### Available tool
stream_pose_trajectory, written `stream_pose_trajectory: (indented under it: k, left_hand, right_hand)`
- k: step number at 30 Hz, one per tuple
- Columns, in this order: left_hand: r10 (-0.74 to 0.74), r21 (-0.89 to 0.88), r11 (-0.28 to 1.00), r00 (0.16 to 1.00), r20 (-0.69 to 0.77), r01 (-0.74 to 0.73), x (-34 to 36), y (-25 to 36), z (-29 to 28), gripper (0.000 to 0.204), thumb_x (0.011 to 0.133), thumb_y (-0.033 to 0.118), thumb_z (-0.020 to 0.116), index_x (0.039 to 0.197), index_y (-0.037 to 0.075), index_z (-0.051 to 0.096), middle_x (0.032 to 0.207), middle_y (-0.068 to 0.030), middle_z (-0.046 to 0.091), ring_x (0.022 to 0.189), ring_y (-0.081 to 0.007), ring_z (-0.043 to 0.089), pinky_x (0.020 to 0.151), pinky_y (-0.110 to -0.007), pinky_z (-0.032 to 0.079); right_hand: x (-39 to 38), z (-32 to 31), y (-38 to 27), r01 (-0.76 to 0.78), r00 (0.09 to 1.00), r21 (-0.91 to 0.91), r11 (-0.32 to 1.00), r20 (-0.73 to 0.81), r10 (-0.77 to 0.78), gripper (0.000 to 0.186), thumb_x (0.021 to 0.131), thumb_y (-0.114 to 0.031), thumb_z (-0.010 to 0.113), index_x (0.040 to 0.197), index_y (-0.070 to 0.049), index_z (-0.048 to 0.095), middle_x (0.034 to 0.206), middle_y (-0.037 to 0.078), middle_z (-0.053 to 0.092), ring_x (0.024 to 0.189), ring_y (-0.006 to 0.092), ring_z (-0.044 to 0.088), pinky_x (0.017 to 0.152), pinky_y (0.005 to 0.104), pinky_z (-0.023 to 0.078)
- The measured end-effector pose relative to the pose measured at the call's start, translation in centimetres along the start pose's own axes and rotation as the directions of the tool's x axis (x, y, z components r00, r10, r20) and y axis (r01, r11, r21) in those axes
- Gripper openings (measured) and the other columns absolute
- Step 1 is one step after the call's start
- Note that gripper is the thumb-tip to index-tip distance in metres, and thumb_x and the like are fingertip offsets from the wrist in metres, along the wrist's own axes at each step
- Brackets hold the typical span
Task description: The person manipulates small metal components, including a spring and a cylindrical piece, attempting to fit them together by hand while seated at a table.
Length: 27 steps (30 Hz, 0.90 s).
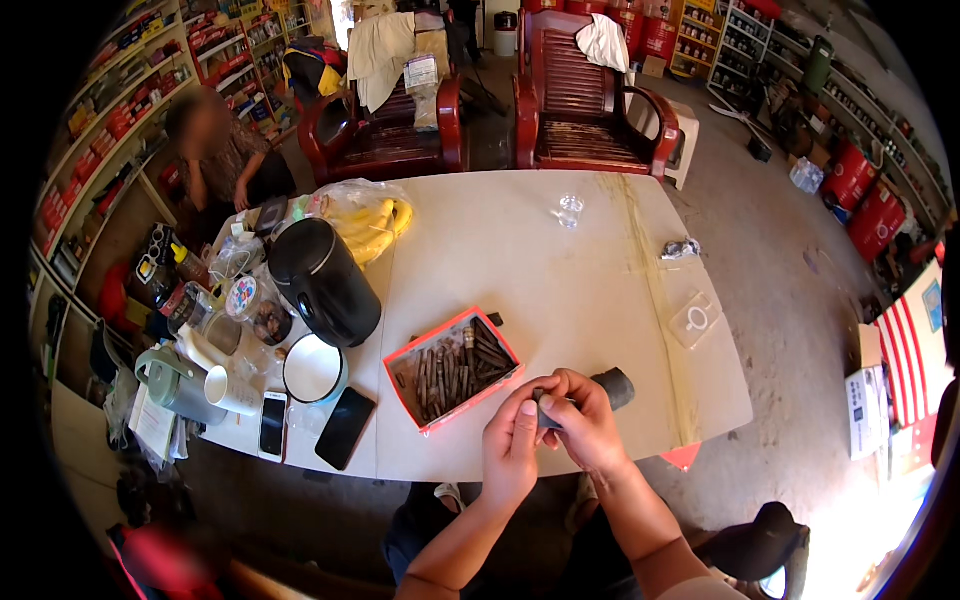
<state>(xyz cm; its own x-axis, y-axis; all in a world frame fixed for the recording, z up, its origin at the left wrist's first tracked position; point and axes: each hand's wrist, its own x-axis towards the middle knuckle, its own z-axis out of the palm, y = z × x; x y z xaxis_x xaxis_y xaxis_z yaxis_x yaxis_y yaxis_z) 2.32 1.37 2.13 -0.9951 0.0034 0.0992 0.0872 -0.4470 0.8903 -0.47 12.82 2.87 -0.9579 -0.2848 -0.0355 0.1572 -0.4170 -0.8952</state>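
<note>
Above the table's near edge, my left hand and my right hand meet, fingers closed around a small dark grey piece. Most of that piece is covered by the fingers, so its kind cannot be made out. Just beyond my right hand lies a dark grey roll-shaped thing, partly hidden by the hand. To the left of my hands sits an open red-edged cardboard box. Inside it are many slender dark rod-like pieces, some lined up and some crossed.
On the table's left stand a black kettle, a white bowl, a mug and two phones. Bananas lie behind them. A clear cup stands farther back. A person sits at the far left.
</note>
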Motion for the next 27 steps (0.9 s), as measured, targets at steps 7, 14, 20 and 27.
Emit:
stream_pose_trajectory:
  k: [7, 14, 20, 27]
  left_hand:
    - [-0.004, 0.016, 1.000, 1.000, -0.014, 0.004, 0.0, 0.3, 0.0, 0.033, 0.102, 0.021, 0.038, 0.119, -0.001, 0.057, 0.087, 0.0004, 0.055, 0.065, -0.0036, 0.044, 0.057, -0.019, 0.041]
    - [-0.036, -0.046, 0.998, 0.999, -0.032, 0.034, 0.4, -0.3, 0.1, 0.034, 0.102, 0.025, 0.041, 0.118, 0.000, 0.058, 0.085, 0.0002, 0.056, 0.058, -0.0037, 0.038, 0.051, -0.020, 0.038]
    - [-0.063, -0.105, 0.992, 0.998, 0.016, 0.065, 0.3, 0.3, -0.3, 0.034, 0.102, 0.021, 0.038, 0.120, -0.002, 0.055, 0.085, 0.0006, 0.053, 0.064, -0.0033, 0.044, 0.055, -0.019, 0.044]
    - [-0.066, -0.067, 0.996, 0.998, 0.014, 0.066, 0.0, -0.3, -0.7, 0.033, 0.102, 0.021, 0.039, 0.119, -0.001, 0.057, 0.080, 0.0028, 0.049, 0.061, -0.0024, 0.039, 0.054, -0.019, 0.042]
  right_hand:
    - [0.1, 0.2, 0.3, -0.029, 0.998, 0.100, 0.995, -0.044, 0.034, 0.013, 0.090, -0.006, 0.058, 0.079, -0.002, 0.050, 0.072, 0.006, 0.059, 0.059, 0.0111, 0.060, 0.049, 0.0211, 0.046]
    - [0.1, -0.4, 0.1, 0.029, 0.999, -0.009, 1.000, 0.015, -0.028, 0.013, 0.088, -0.002, 0.057, 0.079, -0.001, 0.048, 0.075, 0.007, 0.060, 0.062, 0.0111, 0.060, 0.050, 0.0229, 0.047]
    - [0.1, -0.4, -0.5, 0.048, 0.995, -0.111, 0.993, 0.093, -0.037, 0.012, 0.088, -0.002, 0.058, 0.079, -0.001, 0.049, 0.073, 0.007, 0.061, 0.061, 0.0112, 0.060, 0.050, 0.0223, 0.047]
    - [0.0, -0.3, -0.4, 0.016, 0.996, -0.092, 0.996, 0.090, -0.008, 0.013, 0.086, 0.000, 0.058, 0.077, -0.001, 0.049, 0.075, 0.008, 0.061, 0.062, 0.0113, 0.060, 0.049, 0.0226, 0.047]
